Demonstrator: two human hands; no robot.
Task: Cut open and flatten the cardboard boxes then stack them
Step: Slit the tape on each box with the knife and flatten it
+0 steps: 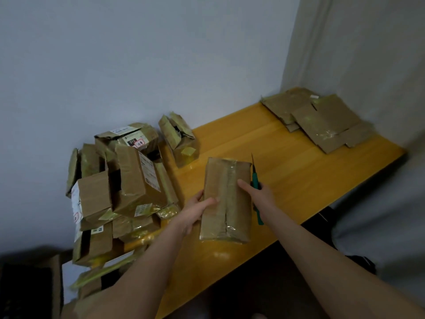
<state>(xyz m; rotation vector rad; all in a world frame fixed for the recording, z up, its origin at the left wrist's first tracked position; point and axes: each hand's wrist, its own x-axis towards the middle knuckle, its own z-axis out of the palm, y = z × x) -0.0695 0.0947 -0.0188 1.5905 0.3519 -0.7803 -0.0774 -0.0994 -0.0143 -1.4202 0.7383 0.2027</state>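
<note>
Forearms reach up from the bottom edge, & both hands meet at one cardboard box (230, 217) that lies w/ its taped seam facing up on the yellow table (299, 171), near the front edge. We see the left hand (197, 211) grip the box at its left side: thumb laid on the top face, the other fingers curled under the edge. The right hand (257, 192) is closed round the green handle of a knife (255, 179), w/ the thin blade pointing away from us just beside the box's right edge; its thumb touches the top of the box.

Left of the box we see a pile of boxes (128, 180), still in shape, many w/ tape & labels, some w/ flaps open. Behind it a small open box (179, 140) stands tilted, apart from the pile. Far right, at the table's back corner, lies a stack of flattened boxes (322, 120), several sheets overlapping. Behind all is a plain wall (138, 54) & at right a grey curtain (368, 54).
</note>
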